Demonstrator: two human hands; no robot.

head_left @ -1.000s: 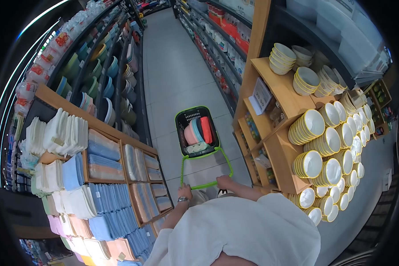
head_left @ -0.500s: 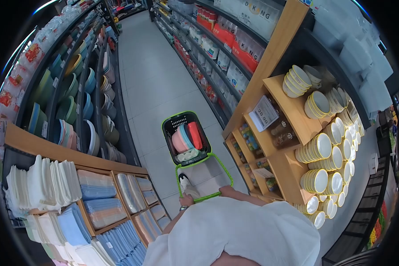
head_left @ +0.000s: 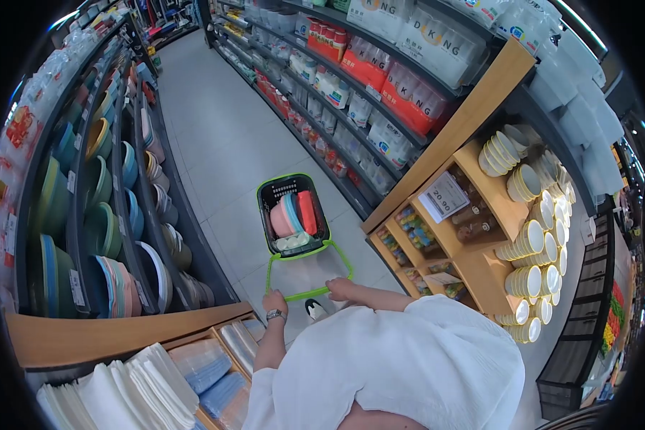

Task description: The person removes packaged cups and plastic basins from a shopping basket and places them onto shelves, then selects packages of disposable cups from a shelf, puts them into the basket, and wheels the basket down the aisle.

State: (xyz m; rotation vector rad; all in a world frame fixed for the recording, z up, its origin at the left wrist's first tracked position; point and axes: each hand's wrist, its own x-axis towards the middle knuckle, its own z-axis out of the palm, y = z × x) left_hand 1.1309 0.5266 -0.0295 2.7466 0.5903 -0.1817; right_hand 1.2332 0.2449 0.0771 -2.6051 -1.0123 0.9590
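A black basket with a green rim (head_left: 264, 208) is on the aisle floor in front of me. Inside it lie pink and blue round basins (head_left: 285, 217), a red item (head_left: 307, 212) and a pale packet (head_left: 292, 242). A bright green handle frame (head_left: 309, 292) reaches from the basket back to my body. My left hand (head_left: 274, 302), with a watch at the wrist, is closed on the frame's left corner. My right hand (head_left: 340, 289) grips its right side.
Shelves of basins (head_left: 107, 228) line the left, with folded towels (head_left: 132, 390) nearer. On the right are packaged cups (head_left: 416, 97), a wooden display with a price sign (head_left: 443, 197) and stacked yellow-rimmed bowls (head_left: 527, 281). Tiled floor (head_left: 218, 136) stretches ahead.
The view has turned to the right and moved forward along the aisle. More of the left basins and right-hand packs shows, fewer towels. Both hands have stayed on the green handle.
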